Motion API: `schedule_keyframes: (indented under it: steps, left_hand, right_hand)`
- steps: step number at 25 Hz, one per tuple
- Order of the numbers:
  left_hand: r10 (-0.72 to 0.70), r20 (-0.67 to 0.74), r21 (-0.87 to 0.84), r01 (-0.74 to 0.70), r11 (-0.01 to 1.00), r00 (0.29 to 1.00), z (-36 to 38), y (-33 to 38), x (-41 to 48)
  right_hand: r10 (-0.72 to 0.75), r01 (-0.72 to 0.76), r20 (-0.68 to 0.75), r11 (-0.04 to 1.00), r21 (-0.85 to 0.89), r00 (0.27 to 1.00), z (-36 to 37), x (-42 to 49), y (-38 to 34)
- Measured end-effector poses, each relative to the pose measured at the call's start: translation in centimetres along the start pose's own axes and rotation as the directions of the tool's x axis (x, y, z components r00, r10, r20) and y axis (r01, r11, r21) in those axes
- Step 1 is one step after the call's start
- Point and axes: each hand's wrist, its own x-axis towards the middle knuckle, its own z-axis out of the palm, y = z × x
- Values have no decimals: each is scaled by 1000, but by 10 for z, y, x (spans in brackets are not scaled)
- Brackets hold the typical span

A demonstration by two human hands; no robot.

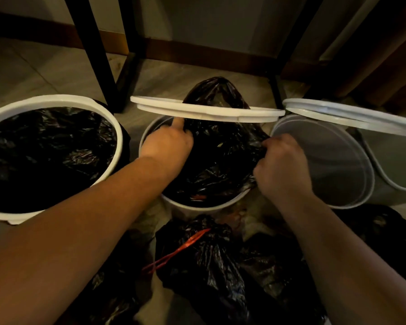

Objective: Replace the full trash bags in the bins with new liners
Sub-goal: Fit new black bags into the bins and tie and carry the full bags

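Fingers of the left hand [167, 144] curl into the black liner [220, 156] at the far-left rim of the middle bin [197, 208]. The right hand [283, 165] clenches the same liner at its right edge. A white ring [204, 111] sits tilted above, with the liner's top poking through it. A lined bin [56, 102] stands to the left and an unlined bin [319, 160] tips at the right. Tied full bags [204, 261] lie near on the floor.

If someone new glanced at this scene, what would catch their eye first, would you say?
Both hands draw the eye: the left hand and right hand grip a black liner in the middle bin, under its raised white ring. On the floor in front lies a tied black bag with a red drawstring, and the left bin is lined in black.
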Motion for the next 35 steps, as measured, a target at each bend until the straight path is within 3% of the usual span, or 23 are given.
schedule_keyframes:
  steps: [2, 5, 8, 9, 10, 11, 12, 13, 14, 16, 21, 23, 26, 30, 33, 35]
  left_hand:
    - [-31, -5, -153, 30, 988, 1000, -9, -11, -3]
    - [-74, 54, -462, 91, 882, 996, -28, -35, -23]
    - [-154, 91, -640, 176, 748, 984, -36, -51, -57]
    - [-208, 87, -685, 210, 698, 974, -35, -55, -66]
    - [-262, 85, -729, 239, 642, 961, -33, -60, -71]
    - [-307, 83, -763, 259, 592, 948, -29, -65, -73]
    - [-331, 81, -776, 268, 571, 940, -27, -69, -73]
    - [-338, 69, -770, 265, 580, 939, -25, -72, -73]
    - [-338, 39, -755, 249, 607, 940, -24, -73, -73]
    - [-339, -60, -717, 196, 669, 939, -18, -67, -79]
    - [-386, -195, -729, 130, 672, 902, 19, -35, -112]
    - [-414, -150, -774, 153, 614, 898, 35, -28, -117]
    - [-424, -71, -846, 171, 505, 903, 52, -26, -116]
    - [-428, -121, -924, 57, 379, 895, 67, -25, -121]
    - [-459, -195, -890, 39, 454, 867, 81, -21, -125]
    - [-466, -218, -874, 41, 484, 858, 90, -17, -126]
  right_hand:
    - [-18, 15, 51, 998, 59, 999, 2, 3, -7]
    - [-29, 36, -33, 972, 233, 999, -2, -2, -14]
    - [117, -145, 89, 879, 455, 989, -2, -1, -16]
    - [251, -294, 159, 713, 637, 955, -3, 4, -18]
    - [385, -422, 261, 428, 799, 885, -8, 12, -22]
    - [476, -498, 386, 131, 857, 790, -12, 18, -24]
    - [518, -514, 475, -77, 854, 712, -15, 23, -23]
    - [533, -516, 520, -172, 839, 668, -17, 26, -22]
    - [537, -518, 529, -187, 835, 658, -16, 26, -21]
    - [571, -498, 446, -74, 864, 689, -13, 21, -18]
    - [543, -372, 85, 445, 815, 835, -2, -37, -9]
    - [519, -317, -30, 567, 760, 854, 7, -65, -6]
    - [563, -356, 23, 490, 795, 826, 28, -84, 2]
    - [590, -479, 200, 365, 798, 783, 48, -74, 13]
    - [525, -535, 319, 334, 776, 789, 60, -73, 15]
    - [487, -549, 337, 404, 732, 806, 70, -75, 16]
